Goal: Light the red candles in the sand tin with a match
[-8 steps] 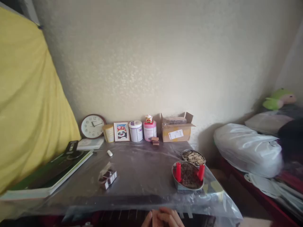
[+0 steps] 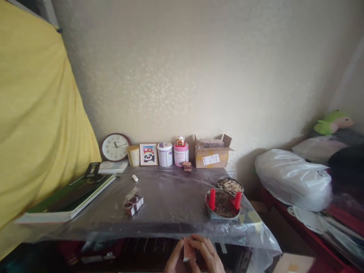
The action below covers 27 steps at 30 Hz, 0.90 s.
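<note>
At the bottom edge, below the table's front edge, both my hands hold a small reddish-brown box point(image 2: 188, 248), likely a matchbox. My left hand point(image 2: 174, 259) grips its left side and my right hand point(image 2: 206, 254) closes over its right side and top. On the plastic-covered table point(image 2: 170, 201) ahead stand a metal bowl point(image 2: 222, 204) with dark contents and two red candles, and behind it a dish of pale sticks point(image 2: 230, 185). A clear packet of small boxes point(image 2: 133, 203) lies left of centre.
Along the wall stand a clock point(image 2: 115, 147), a panda picture point(image 2: 148, 154), round tins point(image 2: 165, 154) and a cardboard box point(image 2: 212, 152). Books point(image 2: 68, 201) lie at the table's left under a yellow cloth point(image 2: 34, 125). A white bag point(image 2: 292, 178) and bedding lie right.
The view has tipped down and pulled back a little, so my hands and the small box show more fully. The table's things have not moved.
</note>
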Available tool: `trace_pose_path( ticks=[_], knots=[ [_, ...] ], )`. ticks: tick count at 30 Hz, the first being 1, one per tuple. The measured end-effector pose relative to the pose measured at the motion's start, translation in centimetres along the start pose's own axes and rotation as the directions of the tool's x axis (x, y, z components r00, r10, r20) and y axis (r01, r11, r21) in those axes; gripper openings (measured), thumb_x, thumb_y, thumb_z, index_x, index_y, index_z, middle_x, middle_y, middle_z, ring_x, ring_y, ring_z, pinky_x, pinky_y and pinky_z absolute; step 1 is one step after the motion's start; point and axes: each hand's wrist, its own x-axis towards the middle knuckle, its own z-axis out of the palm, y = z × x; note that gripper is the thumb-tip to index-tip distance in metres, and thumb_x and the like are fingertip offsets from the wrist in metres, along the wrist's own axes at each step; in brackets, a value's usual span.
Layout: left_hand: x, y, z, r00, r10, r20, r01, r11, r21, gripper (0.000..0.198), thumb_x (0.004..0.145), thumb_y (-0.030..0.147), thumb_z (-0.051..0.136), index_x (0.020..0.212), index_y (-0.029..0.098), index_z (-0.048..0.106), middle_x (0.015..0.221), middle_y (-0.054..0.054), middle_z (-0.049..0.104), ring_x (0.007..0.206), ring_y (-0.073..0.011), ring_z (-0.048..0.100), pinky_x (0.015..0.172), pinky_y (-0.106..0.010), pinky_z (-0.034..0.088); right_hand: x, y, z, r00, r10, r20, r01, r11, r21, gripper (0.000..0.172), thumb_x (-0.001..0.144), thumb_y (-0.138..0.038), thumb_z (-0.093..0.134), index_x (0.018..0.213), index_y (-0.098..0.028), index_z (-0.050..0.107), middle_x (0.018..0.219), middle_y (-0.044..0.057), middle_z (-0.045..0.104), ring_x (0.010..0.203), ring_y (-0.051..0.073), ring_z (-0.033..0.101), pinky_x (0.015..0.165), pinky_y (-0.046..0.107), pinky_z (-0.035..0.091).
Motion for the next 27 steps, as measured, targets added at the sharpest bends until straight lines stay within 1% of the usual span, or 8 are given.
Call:
trace_pose_path(
  ticks=[2, 4, 8, 13, 16, 20, 23, 27],
  knots=[
    [0.1, -0.1, -0.4, 1.0, -0.005, 0.019, 0.005, 1.0, -0.006, 0.021, 0.078, 0.032, 0.066, 0.089, 0.015, 0.067, 0.093, -0.009, 0.065, 0.099, -0.021, 0.058, 0.083, -0.027, 0.043, 0.0, 0.1, -0.3, 0.999, -0.013, 0.032, 0.014, 0.999, -0.028, 0.036, 0.083, -0.024, 0.059, 0.117, -0.028, 0.053, 0.121, 0.005, 0.057, 0.112, 0.021, 0.056, 0.099, 0.036, 0.043],
    [0.3, -0.1, -0.9, 0.999, -0.013, 0.044, 0.012, 1.0, 0.014, 0.025, 0.077, 0.035, 0.066, 0.092, 0.014, 0.067, 0.096, -0.009, 0.065, 0.098, -0.0201, 0.058, 0.084, -0.028, 0.042, 0.1, 0.3, -0.5, 0.996, -0.047, 0.075, 0.052, 0.997, -0.064, 0.036, 0.083, -0.023, 0.058, 0.119, -0.026, 0.052, 0.123, 0.006, 0.056, 0.113, 0.02, 0.055, 0.097, 0.032, 0.046],
    [0.6, -0.2, -1.3, 0.997, -0.031, 0.075, 0.027, 0.999, 0.043, 0.032, 0.077, 0.04, 0.066, 0.096, 0.015, 0.068, 0.097, -0.009, 0.066, 0.092, -0.019, 0.059, 0.078, -0.027, 0.043, 0.2, 0.8, -0.8, 0.987, -0.125, 0.104, 0.134, 0.987, -0.085, 0.036, 0.084, -0.022, 0.056, 0.12, -0.023, 0.051, 0.124, 0.009, 0.054, 0.113, 0.017, 0.056, 0.094, 0.024, 0.048],
    [0.6, 0.0, -1.1, 0.993, -0.082, 0.083, 0.084, 0.996, -0.021, 0.032, 0.076, 0.039, 0.068, 0.096, 0.015, 0.069, 0.092, -0.006, 0.068, 0.082, -0.014, 0.06, 0.071, -0.022, 0.043, 0.2, 1.0, -0.8, 0.981, -0.147, 0.129, 0.161, 0.981, -0.107, 0.036, 0.085, -0.021, 0.056, 0.12, -0.022, 0.051, 0.126, 0.01, 0.053, 0.114, 0.017, 0.055, 0.095, 0.022, 0.046],
    [0.4, 0.2, -0.9, 0.99, -0.104, 0.099, 0.112, 0.991, -0.075, 0.034, 0.074, 0.036, 0.071, 0.098, 0.012, 0.069, 0.092, -0.006, 0.069, 0.08, -0.0124, 0.06, 0.069, -0.021, 0.043, 0.1, 0.7, -0.9, 0.986, -0.113, 0.122, 0.125, 0.988, -0.095, 0.034, 0.086, -0.022, 0.055, 0.12, -0.022, 0.052, 0.127, 0.01, 0.052, 0.116, 0.017, 0.054, 0.096, 0.023, 0.045],
    [0.3, 0.0, -0.7, 0.996, -0.04, 0.08, 0.041, 0.999, -0.011, 0.034, 0.076, 0.038, 0.068, 0.098, 0.013, 0.07, 0.093, -0.007, 0.069, 0.077, -0.0135, 0.06, 0.071, -0.024, 0.043, 0.4, 0.2, -1.4, 0.986, -0.083, 0.142, 0.094, 0.993, -0.075, 0.033, 0.089, -0.024, 0.053, 0.121, -0.022, 0.052, 0.129, 0.01, 0.05, 0.117, 0.018, 0.053, 0.097, 0.023, 0.045],
    [0.2, -0.3, -0.7, 0.997, 0.017, 0.074, -0.017, 1.0, 0.007, 0.03, 0.078, 0.038, 0.066, 0.098, 0.016, 0.07, 0.097, -0.005, 0.07, 0.082, -0.0146, 0.061, 0.072, -0.024, 0.044, 0.6, 0.0, -1.6, 0.984, -0.096, 0.149, 0.107, 0.992, -0.07, 0.032, 0.09, -0.025, 0.051, 0.121, -0.021, 0.053, 0.129, 0.011, 0.05, 0.117, 0.018, 0.054, 0.097, 0.022, 0.045],
    [0.1, -0.4, -0.8, 0.998, 0.013, 0.069, -0.013, 1.0, -0.003, 0.029, 0.081, 0.036, 0.063, 0.102, 0.018, 0.069, 0.103, -0.004, 0.069, 0.086, -0.0144, 0.061, 0.073, -0.024, 0.044, 0.8, -0.4, -1.8, 0.984, -0.114, 0.14, 0.122, 0.991, -0.052, 0.03, 0.091, -0.024, 0.048, 0.119, -0.018, 0.054, 0.127, 0.013, 0.051, 0.116, 0.018, 0.054, 0.096, 0.023, 0.046]
  ],
)
